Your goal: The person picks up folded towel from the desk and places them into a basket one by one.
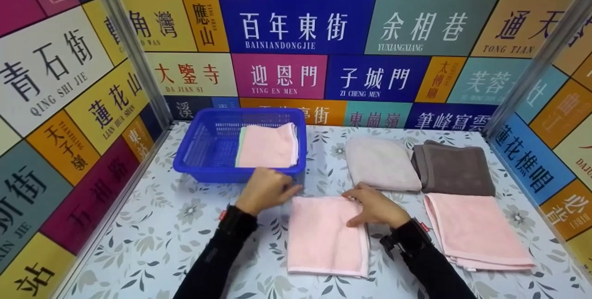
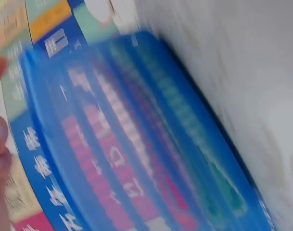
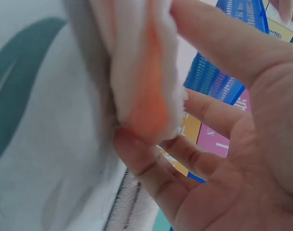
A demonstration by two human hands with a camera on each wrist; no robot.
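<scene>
A folded pink towel [image 1: 323, 239] lies on the table in front of the person. My right hand [image 1: 377, 206] holds this towel by its upper right edge. In the right wrist view the layered edge of the pink towel [image 3: 148, 86] sits between the thumb and the fingers. My left hand [image 1: 268, 190] is just in front of the blue basket [image 1: 199, 169], bent and with no object in it, left of the towel's top corner. Inside the basket, at its right end, are folded pink cloths [image 1: 266, 146] with a green edge showing.
At the back right lie a folded pale towel [image 1: 381, 165] and a folded grey-brown towel [image 1: 455, 169]. Another pink towel [image 1: 478, 232] lies in front of them. Walls with street-name panels [image 1: 296, 24] enclose the leaf-patterned table [image 1: 152, 229] at the back and sides.
</scene>
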